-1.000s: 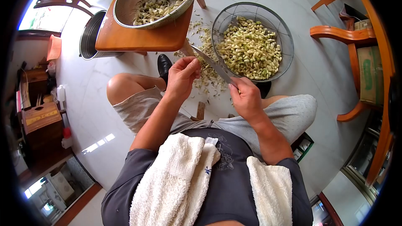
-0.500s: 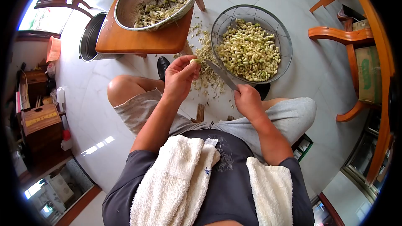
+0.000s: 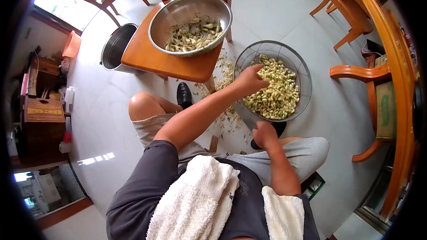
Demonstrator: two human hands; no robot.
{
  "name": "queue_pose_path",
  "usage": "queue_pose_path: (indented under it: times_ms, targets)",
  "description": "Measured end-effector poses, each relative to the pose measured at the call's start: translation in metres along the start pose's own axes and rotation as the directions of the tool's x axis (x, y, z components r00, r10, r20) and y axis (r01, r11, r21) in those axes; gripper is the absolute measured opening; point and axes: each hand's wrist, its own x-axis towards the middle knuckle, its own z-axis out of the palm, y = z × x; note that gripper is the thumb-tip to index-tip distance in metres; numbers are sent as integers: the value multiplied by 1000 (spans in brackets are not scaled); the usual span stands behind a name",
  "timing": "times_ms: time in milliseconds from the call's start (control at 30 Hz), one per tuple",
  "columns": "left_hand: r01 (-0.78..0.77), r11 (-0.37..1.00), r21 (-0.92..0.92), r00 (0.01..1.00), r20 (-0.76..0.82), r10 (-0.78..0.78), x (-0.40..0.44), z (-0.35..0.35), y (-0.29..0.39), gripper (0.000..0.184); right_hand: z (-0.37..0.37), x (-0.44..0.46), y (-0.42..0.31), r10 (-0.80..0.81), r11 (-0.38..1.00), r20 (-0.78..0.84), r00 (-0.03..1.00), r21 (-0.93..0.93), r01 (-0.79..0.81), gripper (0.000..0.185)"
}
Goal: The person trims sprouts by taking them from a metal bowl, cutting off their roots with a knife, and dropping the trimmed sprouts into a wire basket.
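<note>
My left hand [image 3: 251, 81] reaches over the round wire basket [image 3: 307, 90], with its thumb and forefinger apart and nothing visible between them. Below it, the basket holds a heap of small pale bulbs [image 3: 281, 91], some tinged green. My right hand [image 3: 265, 134] is closed around the handle of a knife [image 3: 247, 116], near my knee. The blade points up and left, beside the basket's lower left rim. On the wooden chair [image 3: 178, 67] rests a perforated metal colander [image 3: 161, 11] with untrimmed bulbs [image 3: 195, 35] that have stringy roots and stems.
Trimmings [image 3: 229, 118] lie scattered on the tiled floor between my feet and the basket. A metal bucket [image 3: 106, 53] stands left of the chair. Wooden furniture [image 3: 362, 73] and a cardboard box [image 3: 386, 111] are at the right.
My left hand has moved right, from in front of the knife tip to over the basket. The small bulb it pinched no longer shows in its fingers. The view has shifted.
</note>
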Motion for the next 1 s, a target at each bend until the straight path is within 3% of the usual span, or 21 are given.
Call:
queue_pose_path:
  times_ms: [33,133,167,200,233,267,300,367,467,633,667,733,800,867,933,967,1000]
  targets:
    - [-95,987,126,995,-23,99,6,0,6,56,5,0,3,-22,1000,25,999,18,21,17]
    - [-190,934,302,980,8,197,4,-33,44,35,7,-5,4,-49,998,76,996,33,46,15]
    - [-207,945,255,974,-35,222,9,-49,47,24,6,-6,3,-47,998,86,995,33,45,14]
    - [-211,923,321,967,-72,246,11,-71,55,21,6,-6,1,-47,998,97,994,33,44,14]
    - [-123,916,382,966,-166,199,8,-93,69,19,3,-6,-3,-26,999,119,993,32,23,14]
    - [-197,853,483,914,-226,338,30,-143,61,17,4,-2,-5,-41,999,129,991,35,37,14]
    - [-7,869,495,923,-330,196,41,-165,64,17,5,-2,-6,-51,998,142,989,35,46,14]
    - [34,768,639,900,-353,254,74,-213,37,23,10,1,-5,-84,996,152,985,47,78,15]
    - [63,559,827,891,-299,341,118,-257,-12,24,9,4,-11,-86,995,205,975,57,76,15]
    - [149,306,940,956,-216,198,149,-268,-35,21,19,4,-6,-93,990,213,973,119,69,16]
    - [108,283,953,960,-174,219,154,-271,-38,21,22,6,-3,-87,992,217,972,108,64,16]
    - [96,327,940,948,-186,257,146,-265,-31,20,19,7,-5,-68,994,237,969,100,45,17]
    - [153,386,910,956,-235,174,141,-268,-25,19,5,6,-15,-55,993,256,965,111,27,17]
    - [107,487,867,943,-245,228,134,-276,-22,19,6,5,-13,-44,993,242,969,115,16,15]
    - [-6,471,882,882,-217,418,123,-287,-16,22,9,5,-12,-49,990,201,978,136,22,15]
    - [-13,571,821,850,-291,438,115,-291,-16,20,11,4,-8,-58,987,170,984,158,31,15]
    - [30,813,582,891,-385,242,103,-292,-4,21,13,4,-7,-77,982,139,987,182,50,15]
